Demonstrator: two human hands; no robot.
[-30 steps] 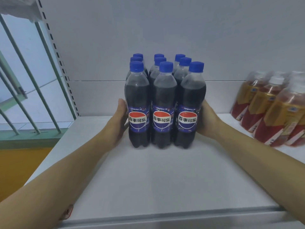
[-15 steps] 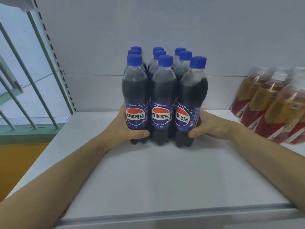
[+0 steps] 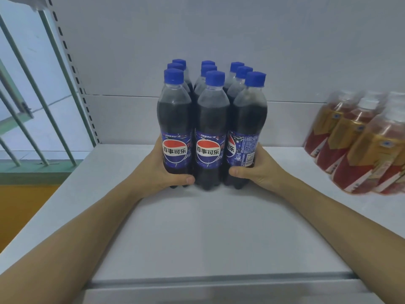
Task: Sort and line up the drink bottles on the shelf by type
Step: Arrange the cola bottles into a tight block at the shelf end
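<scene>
- Left hand (image 3: 162, 170): you have it wrapped round the base of the front-left cola bottle (image 3: 175, 128), thumb across the front, fingers hidden behind.
- Right hand (image 3: 258, 170): wrapped the same way round the front-right cola bottle (image 3: 247, 132), thumb lying low across its front.
- Cola bottles, blue caps, dark drink: nine in a tight three-by-three block at the centre of the frame, all upright, standing mid-depth on the shelf (image 3: 208, 233). The front-middle bottle (image 3: 210, 132) is squeezed between the two you hold.
- Labels: the left and middle logos face you; the front-right one is turned off to the side, showing its small print.
- Tea bottles (image 3: 355, 145), amber drink with red-and-gold labels and white caps: a separate group at the right edge of the frame, well apart from the cola, blurred.
- Step in hand, by my reading: squaring up the cola block as one type.
- Next move calls for: a twist of the front-right bottle so its logo faces forward, keeping even pressure so no row slips or tips.
</scene>
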